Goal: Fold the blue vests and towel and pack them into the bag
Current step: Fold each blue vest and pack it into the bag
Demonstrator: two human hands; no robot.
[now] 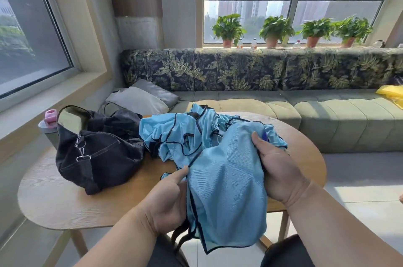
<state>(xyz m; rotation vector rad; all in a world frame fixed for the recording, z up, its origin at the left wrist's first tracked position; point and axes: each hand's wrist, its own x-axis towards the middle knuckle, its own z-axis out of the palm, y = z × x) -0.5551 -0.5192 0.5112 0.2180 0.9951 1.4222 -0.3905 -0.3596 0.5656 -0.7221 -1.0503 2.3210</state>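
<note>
No readable writing is seen; a blue vest (226, 181) is gripped at its side edges by left hand (168, 199) and right hand (277, 170) over a wooden table (65, 201), heaped vests (185, 133) beside the black bag (98, 149), sofa (327, 118) and windows behind.

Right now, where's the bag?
Head view: the black bag sits on the wooden table's left side, left of the blue vest pile, beside the window.
</note>
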